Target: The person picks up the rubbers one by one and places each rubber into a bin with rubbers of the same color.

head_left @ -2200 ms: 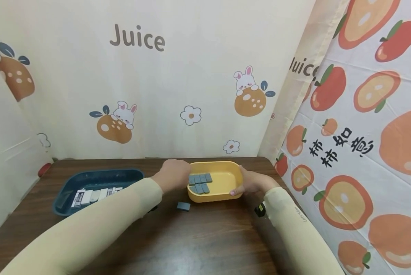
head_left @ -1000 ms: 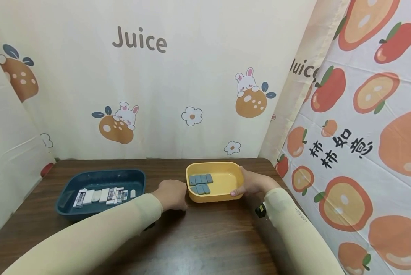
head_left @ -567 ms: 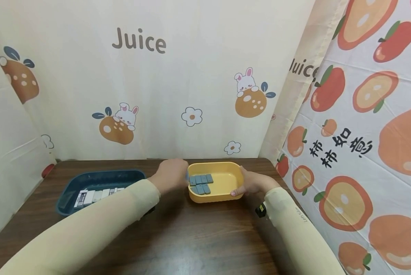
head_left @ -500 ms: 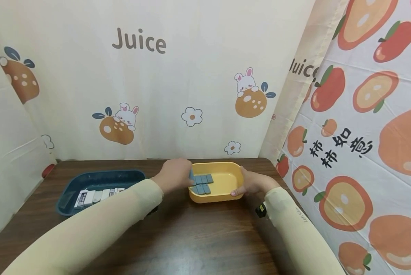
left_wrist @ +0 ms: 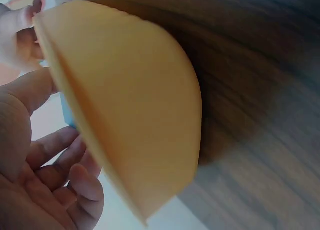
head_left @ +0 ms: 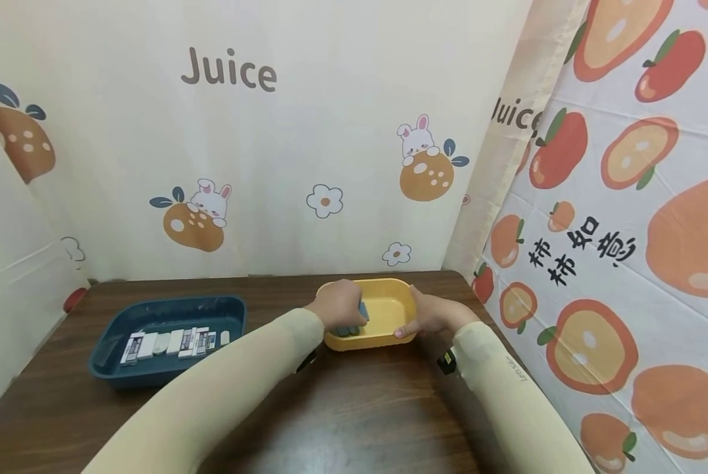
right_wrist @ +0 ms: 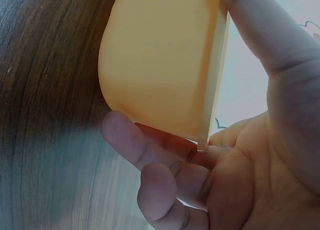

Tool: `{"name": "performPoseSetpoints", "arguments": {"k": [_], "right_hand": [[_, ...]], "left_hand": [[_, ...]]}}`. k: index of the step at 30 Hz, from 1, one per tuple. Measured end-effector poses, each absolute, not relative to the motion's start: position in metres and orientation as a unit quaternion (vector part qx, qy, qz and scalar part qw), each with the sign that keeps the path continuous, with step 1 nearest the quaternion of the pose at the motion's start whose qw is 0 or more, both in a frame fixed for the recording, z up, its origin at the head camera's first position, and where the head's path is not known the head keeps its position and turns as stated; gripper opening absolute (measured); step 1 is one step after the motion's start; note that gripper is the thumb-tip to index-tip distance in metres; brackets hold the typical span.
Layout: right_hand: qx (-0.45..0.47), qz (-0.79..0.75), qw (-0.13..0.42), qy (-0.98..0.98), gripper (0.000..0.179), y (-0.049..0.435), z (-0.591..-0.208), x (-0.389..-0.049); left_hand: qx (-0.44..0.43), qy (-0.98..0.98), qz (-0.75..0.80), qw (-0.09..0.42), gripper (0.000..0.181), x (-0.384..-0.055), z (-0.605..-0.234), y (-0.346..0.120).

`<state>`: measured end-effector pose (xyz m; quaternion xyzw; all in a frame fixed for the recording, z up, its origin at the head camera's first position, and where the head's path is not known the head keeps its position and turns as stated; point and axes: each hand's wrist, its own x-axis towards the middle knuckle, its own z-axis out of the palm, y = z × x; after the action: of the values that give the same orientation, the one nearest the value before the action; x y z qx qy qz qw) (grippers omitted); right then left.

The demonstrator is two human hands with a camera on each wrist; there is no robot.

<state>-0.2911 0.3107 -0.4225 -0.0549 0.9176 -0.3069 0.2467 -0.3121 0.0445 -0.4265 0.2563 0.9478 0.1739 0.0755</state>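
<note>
My left hand (head_left: 341, 304) reaches over the left part of a yellow tub (head_left: 389, 317), pinching a small blue-grey rectangular tile (head_left: 362, 310). In the left wrist view this tile (left_wrist: 67, 111) shows between thumb and fingers, just behind the tub's rim. Under the hand lie more blue-grey tiles (head_left: 347, 331) on the tub's floor, mostly hidden by it. My right hand (head_left: 433, 312) grips the tub's right end, thumb over the rim at the front. The right wrist view shows its fingers (right_wrist: 160, 190) curled round the outside wall.
A dark blue tray (head_left: 170, 378) stands at the left on the brown wooden table (head_left: 354, 415), holding several white blocks (head_left: 147, 345), some with printed labels. Patterned curtains (head_left: 354, 131) hang behind the table and along its right side.
The tile lying in front of the tub has been picked up by my left hand, which has since moved up and right over the tub. My right hand stays on the tub's end.
</note>
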Motion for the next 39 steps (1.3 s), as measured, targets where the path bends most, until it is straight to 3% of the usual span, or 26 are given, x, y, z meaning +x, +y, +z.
{"name": "performPoseSetpoints", "arguments": {"k": [19, 39], "right_hand": [[-0.043, -0.317, 0.248, 0.914, 0.152, 0.309, -0.423, -0.291], [-0.050, -0.272, 0.241, 0.930, 0.157, 0.308, -0.423, -0.294]], "left_hand": [[0.265, 0.949, 0.156, 0.066, 0.038, -0.319, -0.459, 0.065], [0.273, 0.952, 0.125, 0.052, 0.049, -0.311, -0.444, 0.038]]}}
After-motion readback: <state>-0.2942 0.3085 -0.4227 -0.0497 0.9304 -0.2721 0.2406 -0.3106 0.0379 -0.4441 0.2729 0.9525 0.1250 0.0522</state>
